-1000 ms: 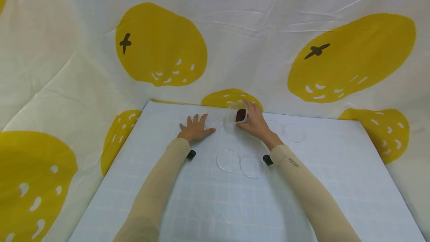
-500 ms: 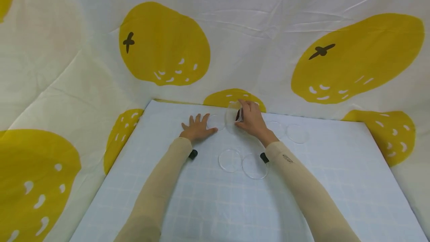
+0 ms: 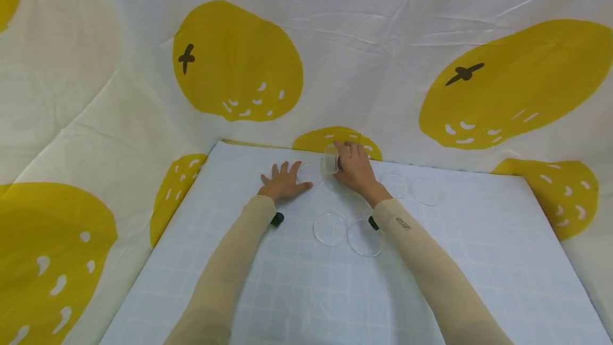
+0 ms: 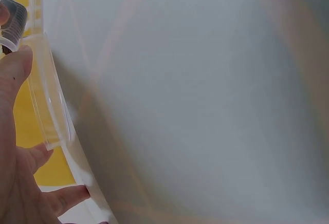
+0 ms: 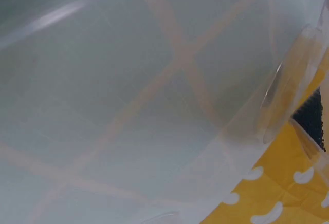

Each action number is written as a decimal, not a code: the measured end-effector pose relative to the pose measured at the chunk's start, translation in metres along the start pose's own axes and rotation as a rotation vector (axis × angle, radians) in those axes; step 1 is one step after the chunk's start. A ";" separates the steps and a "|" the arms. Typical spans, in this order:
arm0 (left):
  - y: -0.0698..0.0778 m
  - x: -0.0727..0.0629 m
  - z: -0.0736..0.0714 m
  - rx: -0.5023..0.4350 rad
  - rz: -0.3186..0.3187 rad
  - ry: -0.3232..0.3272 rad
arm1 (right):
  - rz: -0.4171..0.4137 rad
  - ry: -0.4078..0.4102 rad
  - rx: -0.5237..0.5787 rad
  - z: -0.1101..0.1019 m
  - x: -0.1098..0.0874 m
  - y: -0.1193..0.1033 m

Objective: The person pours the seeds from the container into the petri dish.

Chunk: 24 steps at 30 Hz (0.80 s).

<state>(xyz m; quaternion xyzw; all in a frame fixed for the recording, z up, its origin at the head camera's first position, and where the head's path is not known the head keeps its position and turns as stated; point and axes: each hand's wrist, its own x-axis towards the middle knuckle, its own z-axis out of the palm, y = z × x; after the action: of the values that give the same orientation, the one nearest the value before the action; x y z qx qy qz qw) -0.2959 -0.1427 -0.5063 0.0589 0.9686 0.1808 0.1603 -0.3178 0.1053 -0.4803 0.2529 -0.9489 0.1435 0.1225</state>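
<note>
Reaching across a table (image 3: 306,292), spreading the fingers of the left hand (image 3: 283,182) apart, clamping those of the right hand (image 3: 356,170). Bracketing a dish (image 3: 308,173) with the left, gripping a tilted tub (image 3: 330,159) just right of it, showing dark grains (image 5: 311,120).

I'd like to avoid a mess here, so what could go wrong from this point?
The right hand holds a clear container that appears tilted; its dark, grainy-looking contents could spill onto the tablecloth.

The left hand, spread beside a clear dish, might nudge it.

The black object at the right wrist overlaps a nearer dish in the head view and might catch it if the arm drops.
</note>
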 end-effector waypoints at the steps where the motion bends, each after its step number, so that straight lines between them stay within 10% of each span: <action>1: 0.001 0.000 0.000 -0.002 0.000 0.000 | -0.010 0.003 -0.009 0.000 0.000 -0.001; 24: 0.001 0.001 0.000 0.012 -0.009 -0.001 | -0.150 0.086 -0.152 0.007 0.006 -0.007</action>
<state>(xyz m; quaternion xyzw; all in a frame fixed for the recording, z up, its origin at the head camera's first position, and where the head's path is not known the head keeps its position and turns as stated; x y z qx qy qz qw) -0.2966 -0.1412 -0.5062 0.0555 0.9698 0.1743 0.1613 -0.3204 0.0944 -0.4832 0.3070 -0.9293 0.0720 0.1924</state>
